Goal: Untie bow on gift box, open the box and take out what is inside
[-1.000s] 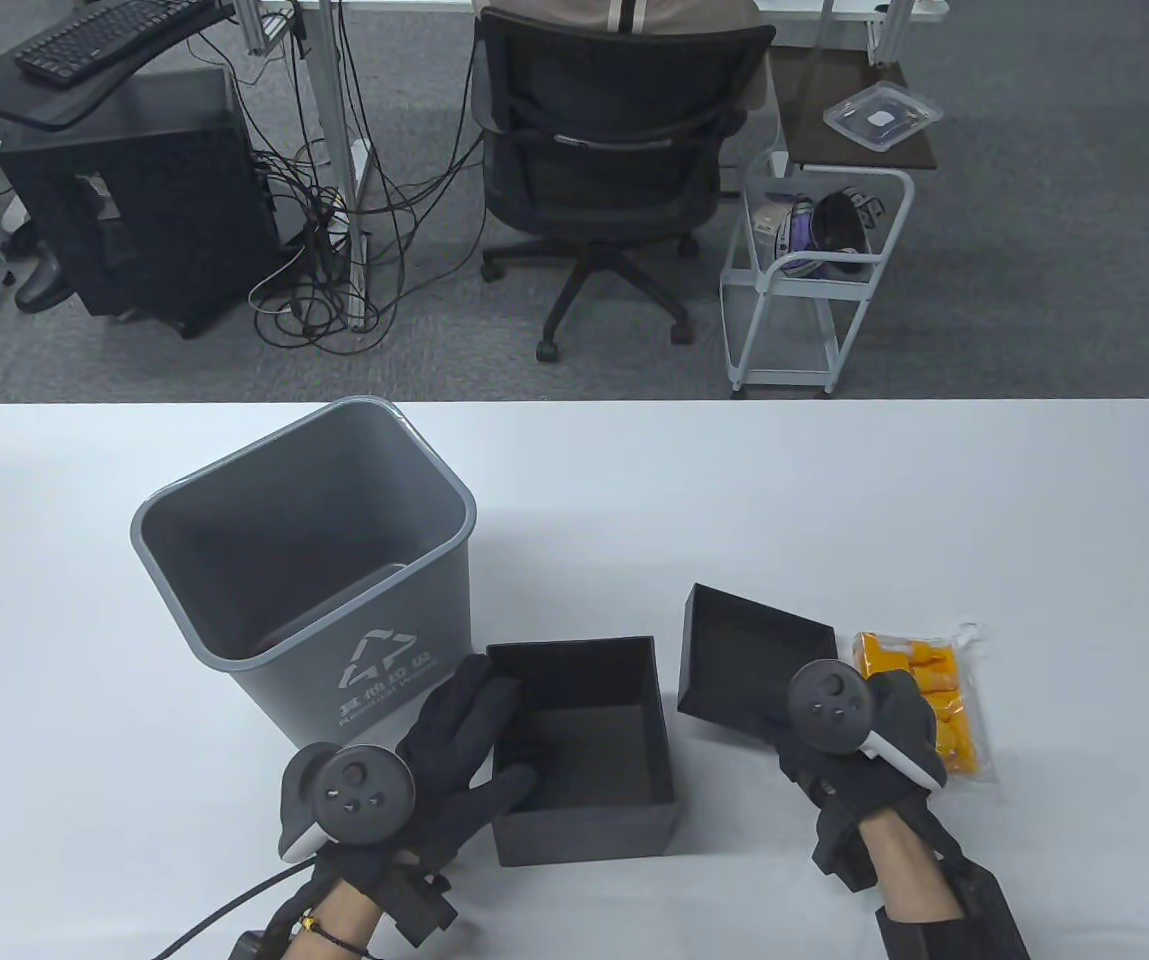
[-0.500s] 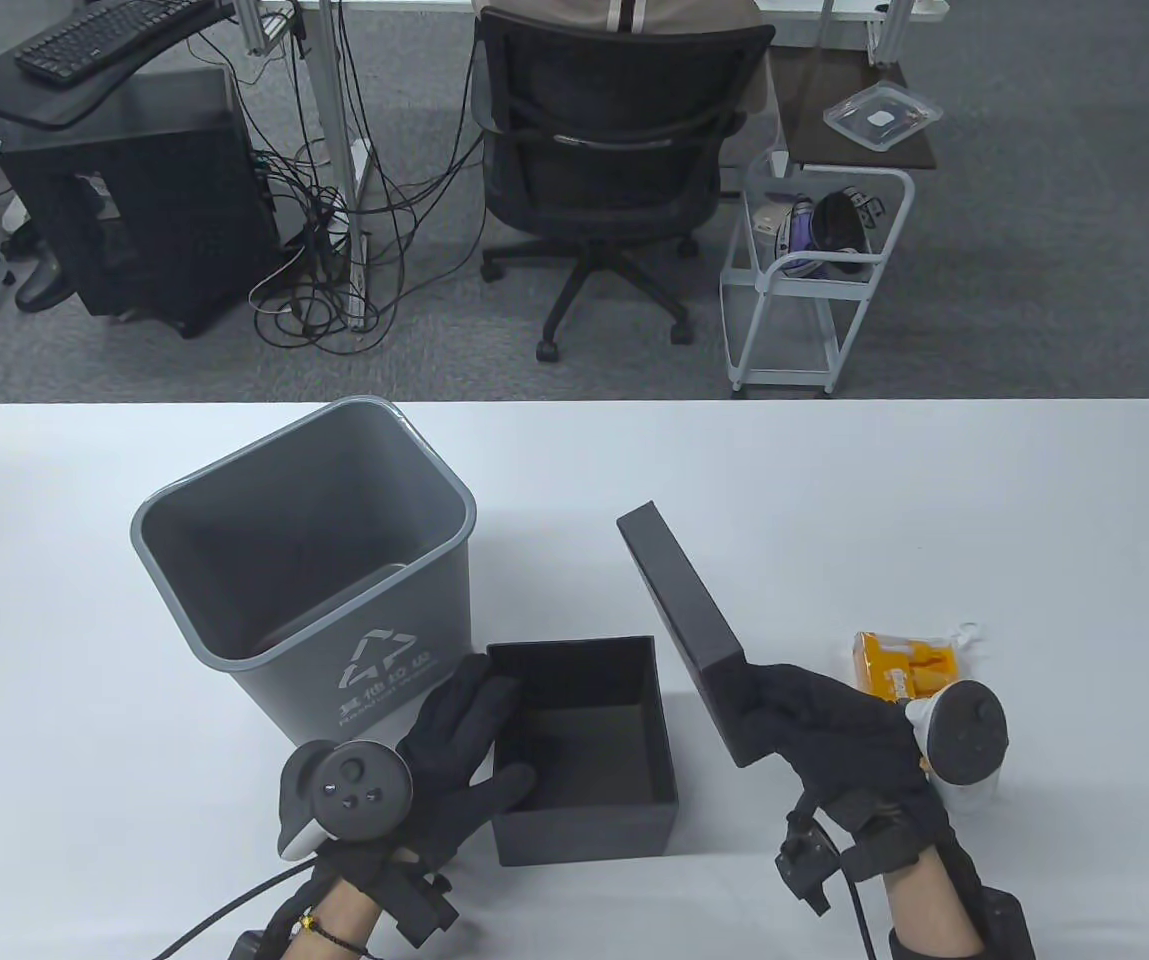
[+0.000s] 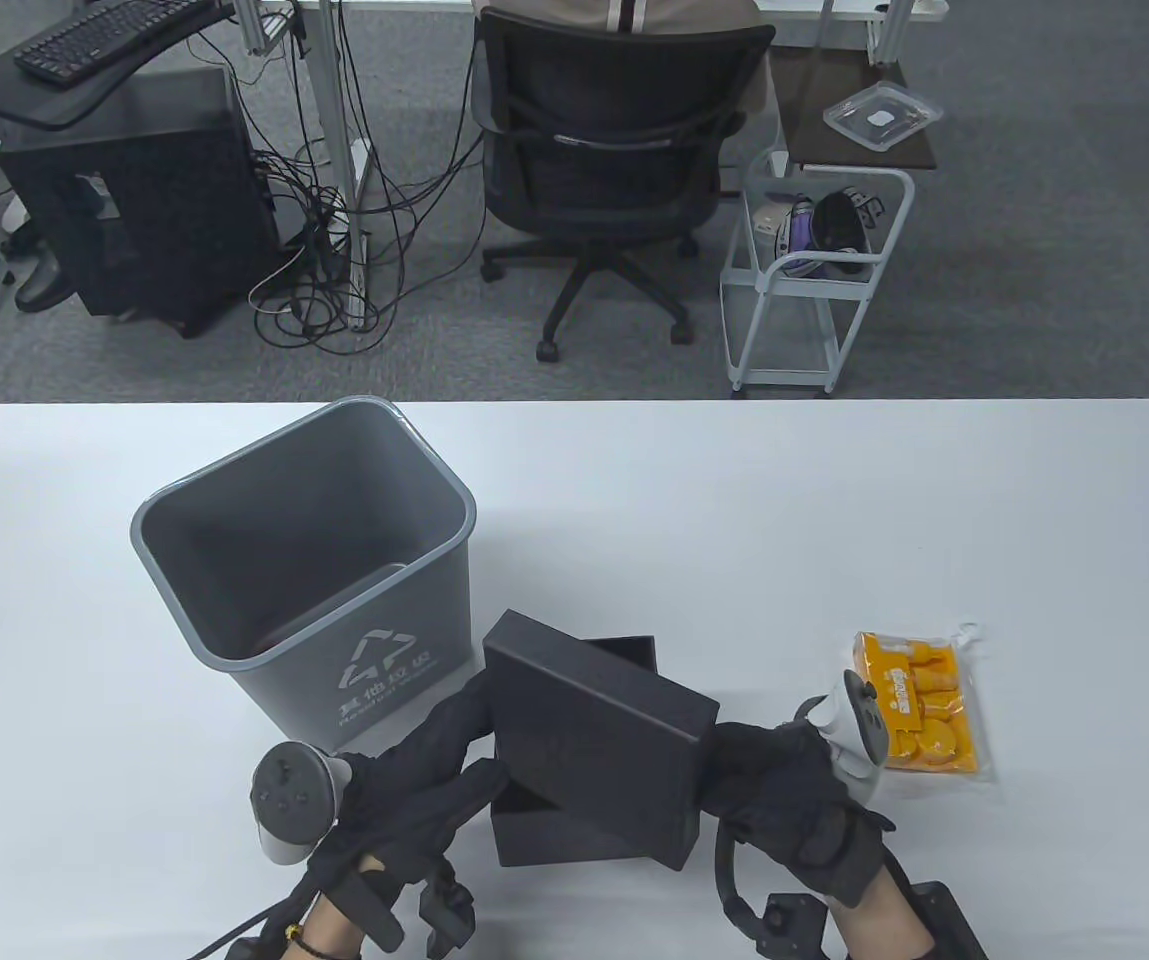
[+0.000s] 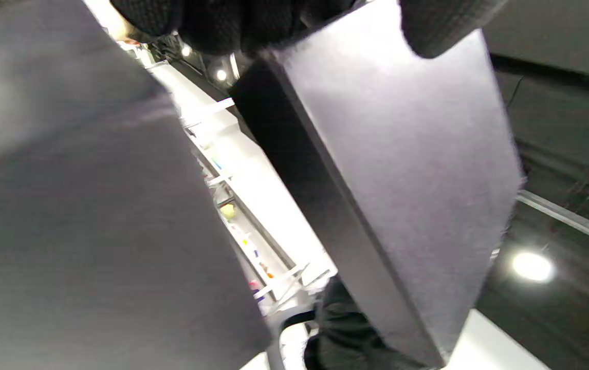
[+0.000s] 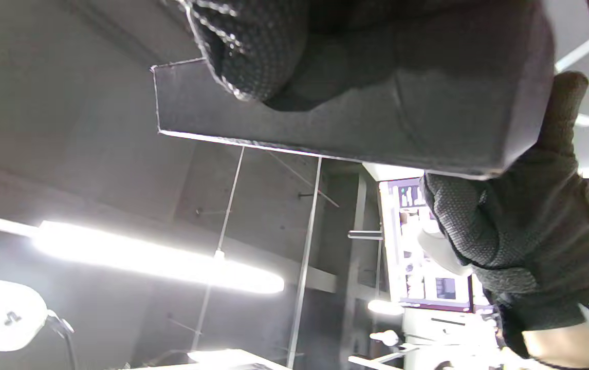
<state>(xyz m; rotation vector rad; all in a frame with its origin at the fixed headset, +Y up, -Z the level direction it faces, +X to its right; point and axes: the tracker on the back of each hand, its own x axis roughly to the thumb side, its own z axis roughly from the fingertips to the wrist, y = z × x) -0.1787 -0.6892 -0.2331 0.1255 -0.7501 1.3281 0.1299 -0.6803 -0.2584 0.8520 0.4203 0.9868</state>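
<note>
The white table [image 3: 734,500] carries a grey bin [image 3: 314,570] standing upright toward its left side, back from the near edge. Just right of the bin, close to the near edge, sits the open black box [image 3: 574,835], and the black lid [image 3: 599,735] hangs tilted over it, its far-left corner raised and its near-right corner low, covering most of the opening. The right hand [image 3: 784,790] comes in from the near edge, wrist turned so its tracker [image 3: 859,725] faces right, and grips the lid's right end with fingers curled around the rim, as the right wrist view also shows. The left hand [image 3: 414,790] reaches in from the near edge with straight fingers laid against the left side of box and lid, not curled round either. An orange packet [image 3: 924,715] lies flat on the table to the right of the right hand, near the right end.
</note>
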